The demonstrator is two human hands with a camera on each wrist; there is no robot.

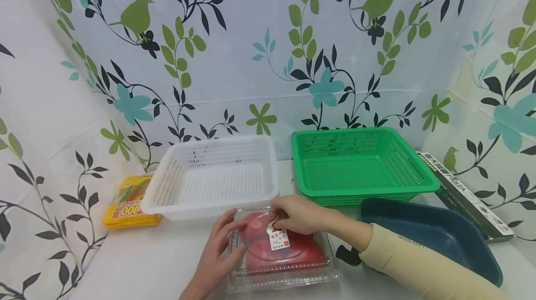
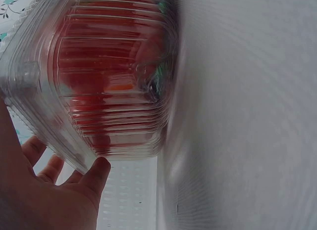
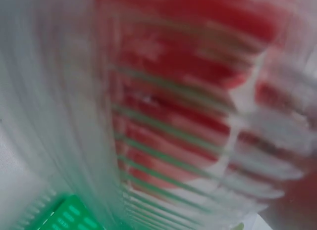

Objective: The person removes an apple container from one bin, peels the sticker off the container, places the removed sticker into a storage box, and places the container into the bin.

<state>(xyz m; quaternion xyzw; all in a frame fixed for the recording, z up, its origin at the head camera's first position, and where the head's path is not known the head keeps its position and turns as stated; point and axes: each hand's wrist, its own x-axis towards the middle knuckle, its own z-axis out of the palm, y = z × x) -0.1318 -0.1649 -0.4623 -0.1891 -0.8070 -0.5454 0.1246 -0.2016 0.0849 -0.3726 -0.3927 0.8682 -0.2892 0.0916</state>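
Observation:
A clear plastic clamshell box [image 1: 276,277] of red tomatoes [image 1: 261,246] stands on the table in front of the white basket. My left hand [image 1: 219,246] lies along its left side, fingers spread and touching the lid's rim; in the left wrist view the thumb [image 2: 98,173] is at the rim's corner. Over the lid, my right hand [image 1: 299,216] has its fingers curled, thumb and fingertips pinching the upper end of a white paper label [image 1: 278,238] on top. The right wrist view is blurred and shows the box's ribbed side with red behind it.
Behind the box are a white basket [image 1: 167,209] and a green basket [image 1: 343,174]. A dark blue tray [image 1: 423,230] sits under the right forearm. A yellow packet [image 1: 130,202] lies at left, and a long black-and-white box [image 1: 465,197] at right.

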